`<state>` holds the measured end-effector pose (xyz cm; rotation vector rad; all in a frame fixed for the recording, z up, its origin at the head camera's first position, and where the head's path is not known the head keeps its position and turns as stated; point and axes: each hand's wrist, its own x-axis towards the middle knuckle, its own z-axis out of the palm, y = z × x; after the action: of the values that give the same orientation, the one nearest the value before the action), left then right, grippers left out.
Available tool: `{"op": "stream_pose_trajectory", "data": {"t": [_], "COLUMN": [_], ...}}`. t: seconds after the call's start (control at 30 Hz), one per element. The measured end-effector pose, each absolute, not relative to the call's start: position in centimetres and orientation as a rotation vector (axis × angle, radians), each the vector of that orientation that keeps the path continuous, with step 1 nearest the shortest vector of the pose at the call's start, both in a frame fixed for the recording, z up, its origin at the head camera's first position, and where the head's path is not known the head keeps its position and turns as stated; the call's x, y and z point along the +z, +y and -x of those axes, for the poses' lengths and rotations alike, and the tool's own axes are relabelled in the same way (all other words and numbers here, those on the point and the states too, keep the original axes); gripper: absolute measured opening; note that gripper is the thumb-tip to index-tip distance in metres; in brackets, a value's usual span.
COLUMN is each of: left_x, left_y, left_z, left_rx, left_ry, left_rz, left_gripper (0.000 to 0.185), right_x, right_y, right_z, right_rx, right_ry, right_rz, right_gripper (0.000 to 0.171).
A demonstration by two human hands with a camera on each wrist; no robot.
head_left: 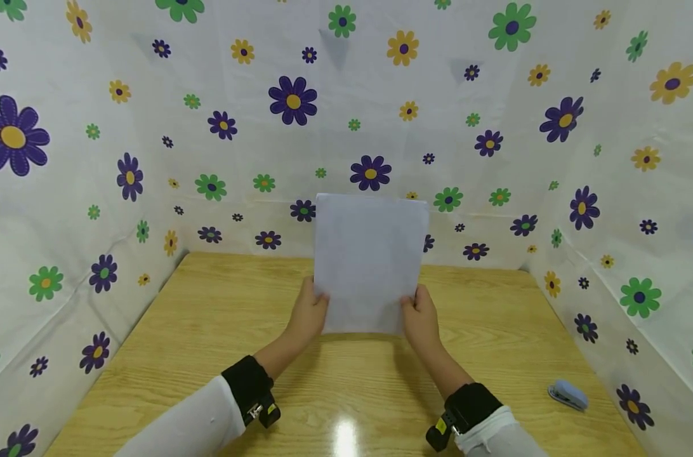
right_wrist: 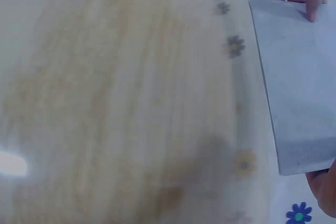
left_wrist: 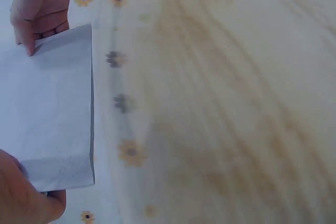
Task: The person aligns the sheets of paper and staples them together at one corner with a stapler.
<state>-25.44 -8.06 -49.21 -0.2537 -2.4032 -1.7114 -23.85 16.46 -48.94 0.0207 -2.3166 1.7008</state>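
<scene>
Both hands hold up a stack of white paper (head_left: 371,263) over the table, its broad face toward the head camera. The left hand (head_left: 309,311) grips the lower left edge, thumb on the front and fingers hidden behind. At the lower right edge the right hand (head_left: 421,317) holds it the same way. In the left wrist view the paper (left_wrist: 52,108) shows its thin edge, with a hand at either side. The right wrist view shows the paper (right_wrist: 299,87) likewise, held from both sides.
A blue stapler (head_left: 568,395) lies on the right side of the wooden table (head_left: 209,343). White cloth (head_left: 238,146) printed with flowers stands behind the table and along both sides. Light glares off the table's front.
</scene>
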Motion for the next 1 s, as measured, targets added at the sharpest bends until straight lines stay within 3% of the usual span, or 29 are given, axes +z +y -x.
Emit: {"op": "stream_pose_trajectory", "data": {"t": [0.23, 0.6, 0.83, 1.0], "left_x": [-48.2, -51.1, -50.6, -50.6], "left_y": [-8.9, -8.9, -9.7, -10.1], "left_z": [23.6, 20.3, 21.1, 23.4], "left_rx": [-1.868, -1.885, -1.744, -1.497], "left_ry": [-2.467, -2.695, -2.851, -2.916], "left_rz": [0.143, -0.024, -0.042, 0.041], "left_gripper": [0.054, 0.058, 0.073, 0.066], "right_x": [-47.2, -49.4, -49.7, -49.7], "right_y": [17.1, 18.6, 19.2, 19.5], "right_z": [23.6, 21.6, 21.1, 20.7], "right_rx": [1.658, 1.809, 1.825, 1.859], "right_ry": [-2.503, -2.889, -2.990, -3.008], "right_rz": [0.056, 0.176, 0.230, 0.207], "right_gripper": [0.034, 0.044, 0.045, 0.044]}}
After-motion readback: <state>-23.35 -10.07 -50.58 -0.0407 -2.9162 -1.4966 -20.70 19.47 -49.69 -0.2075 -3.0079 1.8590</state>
